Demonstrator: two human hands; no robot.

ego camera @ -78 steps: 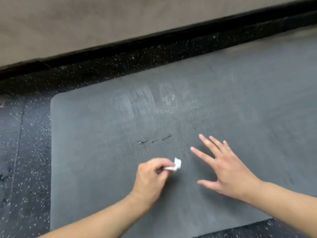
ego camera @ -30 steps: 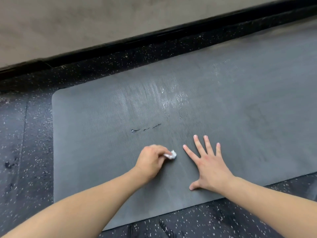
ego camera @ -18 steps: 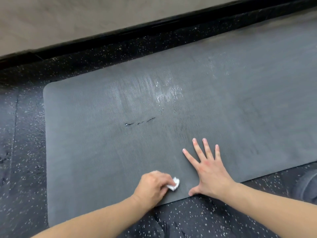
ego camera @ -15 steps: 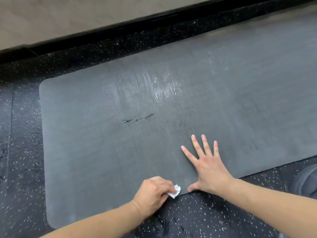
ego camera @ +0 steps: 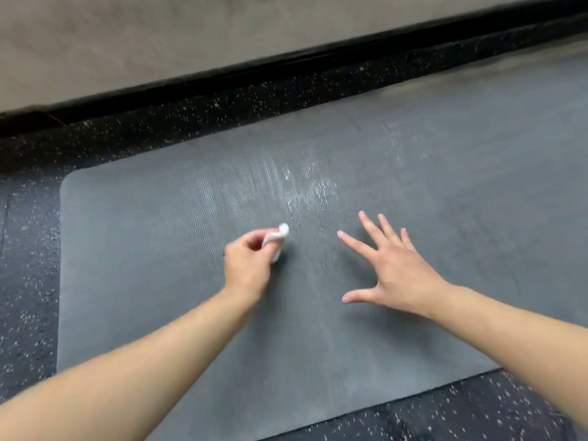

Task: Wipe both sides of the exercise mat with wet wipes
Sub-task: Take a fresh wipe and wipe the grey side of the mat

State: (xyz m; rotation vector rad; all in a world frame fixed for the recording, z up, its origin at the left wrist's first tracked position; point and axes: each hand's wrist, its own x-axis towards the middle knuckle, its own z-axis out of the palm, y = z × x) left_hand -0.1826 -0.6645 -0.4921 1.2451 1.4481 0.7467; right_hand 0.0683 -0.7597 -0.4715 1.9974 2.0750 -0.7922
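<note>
The mat [ego camera: 413,173], grey with a fine wavy rib, lies flat on the floor [ego camera: 28,281], which is black rubber flecked with white. Its rounded left end sits toward the left of the view; its length runs off to the right and out of sight. The far long edge lies near a black skirting [ego camera: 286,63] at the foot of a beige wall [ego camera: 159,36], with a strip of floor between them.

The left hand [ego camera: 246,265] is over the middle of the mat, fingers curled and clamped on a small wad of white wipe [ego camera: 276,241]. The wipe sticks out past the fingertips and points toward the far edge. Whether it touches the mat at this instant cannot be told; a dark shadow sits directly beneath it.

The right hand [ego camera: 397,268] is just to the right of the left, fingers straight and spread apart, thumb out to the side, holding nothing. It is palm down over the mat. Whether the palm bears on the surface cannot be told; the shadow under the fingers suggests they are slightly raised.

A wet sheen [ego camera: 302,189] of bright streaks and droplets marks the mat just beyond both hands, toward the far edge. A fainter streaked patch lies further right. The near half of the mat, under the forearms, looks dull.
</note>
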